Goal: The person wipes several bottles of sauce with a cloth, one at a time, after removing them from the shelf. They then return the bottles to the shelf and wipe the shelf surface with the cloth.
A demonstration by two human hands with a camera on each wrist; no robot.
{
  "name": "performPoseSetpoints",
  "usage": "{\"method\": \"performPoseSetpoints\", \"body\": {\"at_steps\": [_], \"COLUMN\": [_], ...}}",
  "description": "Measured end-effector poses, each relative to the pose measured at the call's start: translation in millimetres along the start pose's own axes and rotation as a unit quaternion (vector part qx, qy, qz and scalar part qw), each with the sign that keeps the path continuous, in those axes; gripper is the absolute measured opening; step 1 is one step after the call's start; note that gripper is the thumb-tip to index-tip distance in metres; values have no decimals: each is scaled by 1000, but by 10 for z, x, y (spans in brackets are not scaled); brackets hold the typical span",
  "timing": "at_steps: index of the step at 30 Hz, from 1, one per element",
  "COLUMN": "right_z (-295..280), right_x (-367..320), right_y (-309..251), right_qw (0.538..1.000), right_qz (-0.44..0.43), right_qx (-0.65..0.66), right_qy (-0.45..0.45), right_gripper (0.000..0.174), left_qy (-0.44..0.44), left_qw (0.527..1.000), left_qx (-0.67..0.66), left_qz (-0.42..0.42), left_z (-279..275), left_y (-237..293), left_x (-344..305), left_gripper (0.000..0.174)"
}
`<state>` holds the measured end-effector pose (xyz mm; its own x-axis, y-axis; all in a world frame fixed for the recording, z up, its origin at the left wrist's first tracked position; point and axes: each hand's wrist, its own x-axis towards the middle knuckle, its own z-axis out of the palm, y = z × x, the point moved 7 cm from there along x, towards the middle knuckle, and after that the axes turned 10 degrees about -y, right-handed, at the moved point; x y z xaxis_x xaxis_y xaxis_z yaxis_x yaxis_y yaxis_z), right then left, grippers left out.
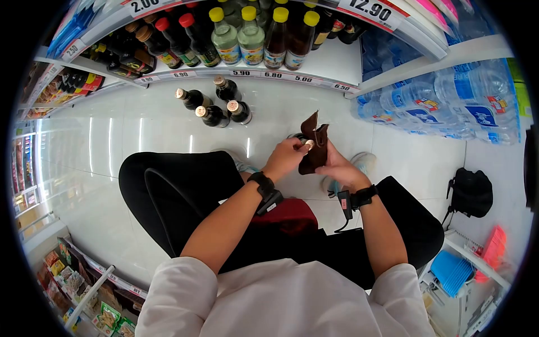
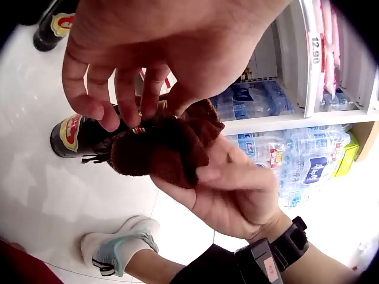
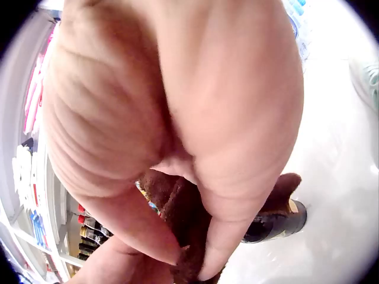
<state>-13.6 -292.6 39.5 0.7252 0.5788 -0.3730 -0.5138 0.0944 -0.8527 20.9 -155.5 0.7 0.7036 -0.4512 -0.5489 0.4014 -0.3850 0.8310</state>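
A brown cloth (image 1: 314, 153) lies bunched in my right hand (image 1: 341, 168), whose thumb and fingers pinch it. Beside it my left hand (image 1: 285, 157) grips a dark glass bottle (image 2: 80, 137) near its pale cap (image 1: 310, 144). The cloth wraps over part of the bottle's side, and in the left wrist view the bottle's base sticks out past the cloth with a yellow and red label. In the right wrist view the bottle (image 3: 277, 226) shows behind the fingers, partly hidden by them and the cloth.
Several dark bottles (image 1: 213, 115) with pale caps stand on the shiny floor (image 1: 168, 135) ahead to the left. A shelf of sauce and vinegar bottles (image 1: 250, 42) runs across the front. Wrapped water packs (image 1: 438, 106) stand at right, with a black bag (image 1: 470, 192) behind them.
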Motion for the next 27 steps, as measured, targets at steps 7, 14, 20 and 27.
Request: {"method": "performPoseSetpoints", "body": {"at_steps": [7,14,20,27], "right_z": [-14,-158,-272,-294], "right_x": [145,267,336,373], "right_y": [-3,116,288,273], "right_qw": [987,954,943,939], "right_qz": [-21,-130,-165,-160], "right_qx": [-125,-182,-202,-231], "right_qy": [96,197,208,196], "right_gripper": [78,42,42,45], "left_qy": [-36,-11,13,12], "left_qw": [999,996,1000,999], "left_qx": [-32,-59,-23,-33], "left_qz": [-15,63,-10,-39], "left_z": [32,1,-15,-43], "left_y": [-13,-71,-150,-13], "left_x": [27,137,127,38], "left_gripper": [29,33,39,39]}}
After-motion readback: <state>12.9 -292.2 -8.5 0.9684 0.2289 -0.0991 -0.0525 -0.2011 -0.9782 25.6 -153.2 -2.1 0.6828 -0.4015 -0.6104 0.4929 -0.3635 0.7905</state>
